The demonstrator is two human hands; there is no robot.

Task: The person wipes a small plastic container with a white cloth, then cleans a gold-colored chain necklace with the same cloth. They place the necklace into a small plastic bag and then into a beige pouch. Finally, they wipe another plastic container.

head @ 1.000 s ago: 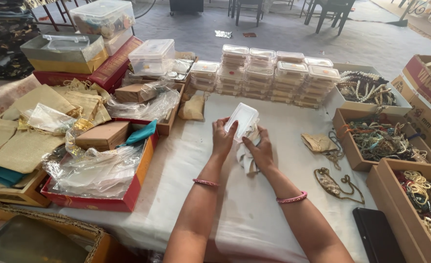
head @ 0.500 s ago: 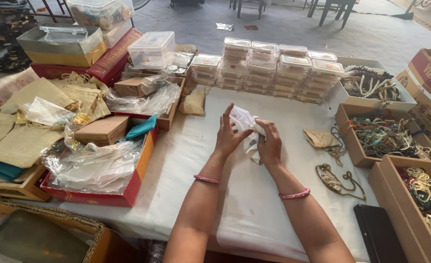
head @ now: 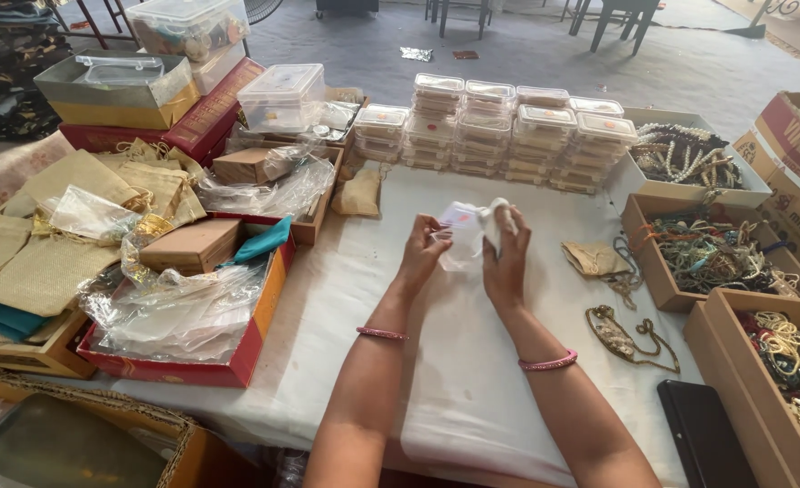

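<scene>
Both of my hands are raised over the white-covered table point(head: 364, 298). My left hand point(head: 423, 251) pinches the left edge of a small clear plastic box point(head: 462, 233). My right hand point(head: 506, 258) grips a white cloth point(head: 493, 217) pressed against the box's right side. Each wrist wears a pink bangle. What lies inside the box is too blurred to tell.
Stacks of small clear lidded boxes point(head: 499, 131) stand at the back. Open cardboard boxes of beaded jewellery point(head: 712, 258) line the right. A gold necklace point(head: 626, 339) and a beige pouch point(head: 594, 259) lie near my right arm. A red tray of plastic bags point(head: 183, 321) and beige pouches point(head: 75, 181) sit left.
The box was first held upright and plainly visible; my hands then brought the white cloth around it and lifted both a little higher and to the right.
</scene>
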